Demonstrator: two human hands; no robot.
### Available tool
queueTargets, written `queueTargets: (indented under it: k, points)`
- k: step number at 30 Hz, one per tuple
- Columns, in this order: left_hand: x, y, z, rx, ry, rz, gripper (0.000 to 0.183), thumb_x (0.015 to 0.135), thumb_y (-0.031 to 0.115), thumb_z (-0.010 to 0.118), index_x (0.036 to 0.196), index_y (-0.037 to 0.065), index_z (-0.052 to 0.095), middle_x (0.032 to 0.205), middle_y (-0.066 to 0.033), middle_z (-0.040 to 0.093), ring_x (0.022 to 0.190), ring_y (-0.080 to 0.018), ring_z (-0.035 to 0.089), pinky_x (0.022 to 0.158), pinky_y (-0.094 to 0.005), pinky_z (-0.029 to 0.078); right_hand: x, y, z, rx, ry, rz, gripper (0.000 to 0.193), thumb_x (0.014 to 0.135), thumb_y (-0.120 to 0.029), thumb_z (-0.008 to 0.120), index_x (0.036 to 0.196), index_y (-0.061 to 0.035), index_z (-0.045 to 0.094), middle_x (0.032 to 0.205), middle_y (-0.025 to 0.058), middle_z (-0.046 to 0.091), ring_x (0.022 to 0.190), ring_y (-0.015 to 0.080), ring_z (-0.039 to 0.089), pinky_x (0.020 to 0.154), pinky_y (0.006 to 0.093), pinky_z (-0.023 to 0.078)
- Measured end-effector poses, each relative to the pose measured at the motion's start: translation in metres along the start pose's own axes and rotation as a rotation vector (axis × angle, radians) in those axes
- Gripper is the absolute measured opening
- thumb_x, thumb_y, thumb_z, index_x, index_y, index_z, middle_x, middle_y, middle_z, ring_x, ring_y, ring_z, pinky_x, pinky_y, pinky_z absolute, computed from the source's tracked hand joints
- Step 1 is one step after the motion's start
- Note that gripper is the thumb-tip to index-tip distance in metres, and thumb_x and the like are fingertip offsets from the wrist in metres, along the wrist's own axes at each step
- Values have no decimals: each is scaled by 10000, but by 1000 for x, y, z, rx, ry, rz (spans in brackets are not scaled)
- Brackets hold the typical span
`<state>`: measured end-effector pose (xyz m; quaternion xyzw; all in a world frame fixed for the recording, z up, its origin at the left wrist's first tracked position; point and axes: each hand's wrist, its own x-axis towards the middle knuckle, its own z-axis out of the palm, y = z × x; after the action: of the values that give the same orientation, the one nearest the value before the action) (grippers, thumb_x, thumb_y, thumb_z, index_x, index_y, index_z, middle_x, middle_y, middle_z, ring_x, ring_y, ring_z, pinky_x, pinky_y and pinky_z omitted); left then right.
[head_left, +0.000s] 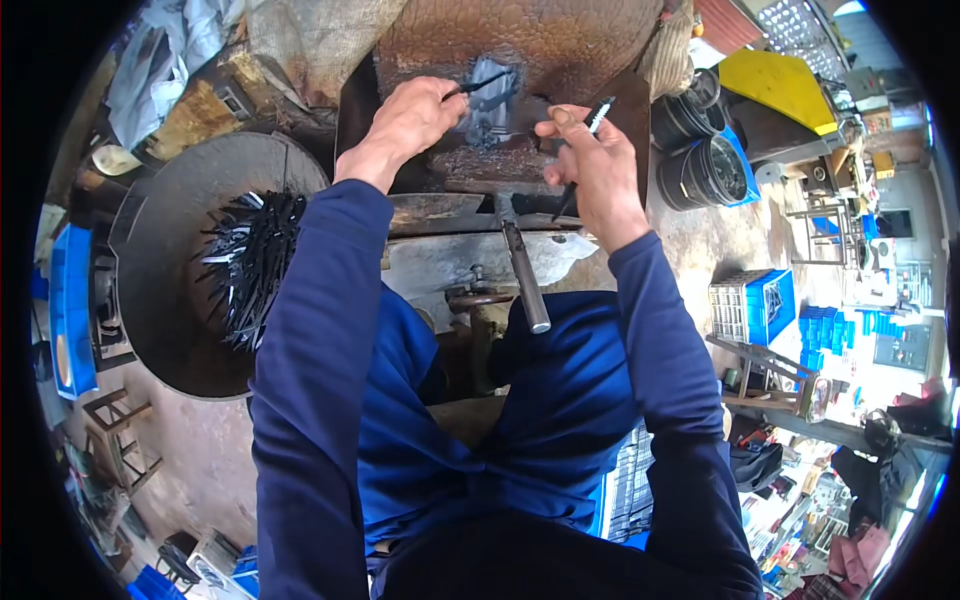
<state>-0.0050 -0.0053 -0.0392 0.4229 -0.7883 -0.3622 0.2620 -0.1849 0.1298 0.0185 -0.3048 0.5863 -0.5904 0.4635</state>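
Observation:
My left hand [415,120] is closed on a thin dark strip [488,82], which points right over a shiny grey metal block [491,100] on the bench. My right hand [597,165], also closed, grips a slim dark rod [601,112] with a pale section at its upper end. The rod slants through the fingers, and its dark lower end shows below them. Between my hands and my lap, a round metal bar [524,272] reaches out from the bench edge toward me. Its far end lies by the block.
At my left stands a wide round metal pan [160,300] holding a heap of dark strips [250,265]. Black buckets [710,170] stand at the right, near a yellow panel [778,90]. Farther right are a white and blue crate [750,305] and a wooden stool [765,375].

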Motion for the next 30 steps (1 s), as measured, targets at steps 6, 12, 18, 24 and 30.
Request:
queueTargets:
  k: [6, 12, 18, 24, 30]
  points:
    - [-21, 61, -9, -478, -88, -77, 307, 930, 324, 607, 926, 27, 685, 707, 2, 604, 588, -71, 433, 553, -247, 346, 5, 2, 18, 148, -66, -101, 257, 930, -167, 629, 1123, -2, 591, 903, 86, 653, 497, 55, 362, 508, 277, 432]
    - [-18, 57, -2, -452, -124, -118, 340, 924, 340, 583, 970, 19, 688, 793, -65, 642, 826, -157, 558, 802, -315, 420, 7, 1, 18, 118, -1, -166, 248, 928, -164, 635, 1108, 5, 603, 763, 27, 574, 498, 55, 359, 499, 271, 415]
    - [-2, 5, 1, -324, -21, -127, 303, 913, 278, 550, 1026, 19, 660, 886, -97, 645, 871, -182, 566, 833, -328, 430, 5, 2, 8, 4, 24, -183, 257, 929, -184, 640, 1088, 15, 611, 671, -3, 500, 488, 51, 357, 480, 268, 404]
    - [2, -15, 7, -173, -345, -151, 281, 903, 204, 543, 1103, 41, 654, 970, -104, 657, 942, -218, 595, 864, -330, 444, 0, 1, 2, -78, 35, -204, 271, 934, -215, 633, 1068, 20, 616, 686, 7, 506, 472, 45, 347, 465, 264, 395]
    - [-2, -20, 3, -48, -317, 4, 276, 894, 170, 574, 1127, 59, 668, 1004, -122, 679, 950, -235, 619, 850, -334, 465, -1, 0, -2, -71, 42, -174, 273, 942, -232, 619, 1041, 22, 616, 726, 26, 536, 474, 50, 357, 473, 267, 407]
